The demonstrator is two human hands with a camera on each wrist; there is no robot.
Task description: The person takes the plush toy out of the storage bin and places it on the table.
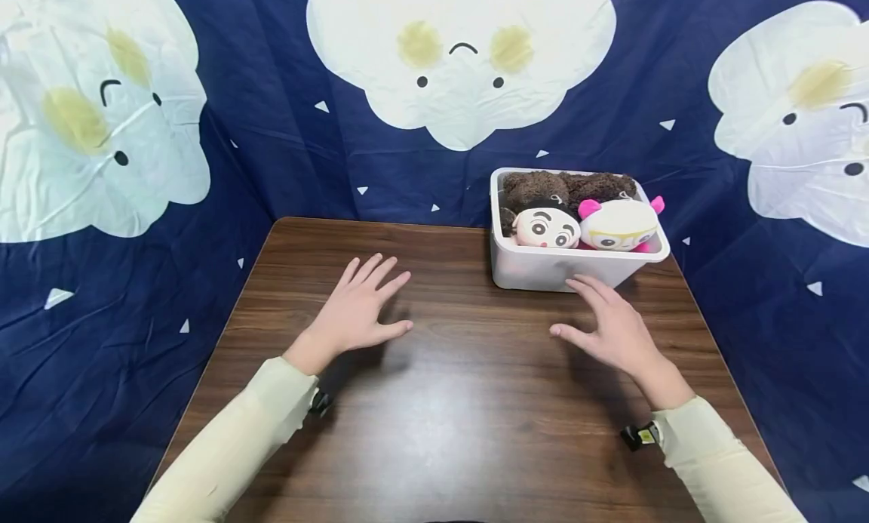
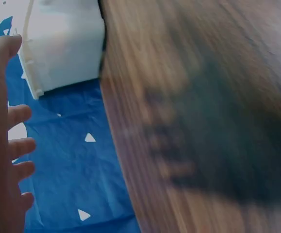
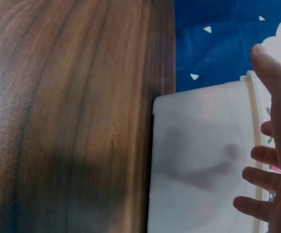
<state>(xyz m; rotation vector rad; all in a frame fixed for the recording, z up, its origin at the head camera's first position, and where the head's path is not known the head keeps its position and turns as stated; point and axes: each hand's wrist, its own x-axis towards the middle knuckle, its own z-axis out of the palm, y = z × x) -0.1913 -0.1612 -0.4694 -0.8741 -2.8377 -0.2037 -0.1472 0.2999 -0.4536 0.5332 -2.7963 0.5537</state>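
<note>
A white plastic bin (image 1: 563, 270) stands at the back right of the wooden table. Inside it, a plush toy with a black cap and large eyes (image 1: 547, 227) sits beside a white plush toy with pink ears and yellow glasses (image 1: 619, 225). Brown fuzzy plush (image 1: 536, 187) fills the back of the bin. My right hand (image 1: 614, 330) hovers in front of the bin, fingers spread and holding nothing; its fingertips overlap the bin's lower front in the head view. Over the left part of the table hangs my left hand (image 1: 356, 304), fingers spread, also holding nothing.
The brown wooden table (image 1: 434, 447) ends at a dark blue cloth backdrop (image 1: 271, 130) printed with white clouds and small triangles. This cloth also covers both sides. Small black devices are strapped at both wrists, such as the right wrist camera (image 1: 638, 436).
</note>
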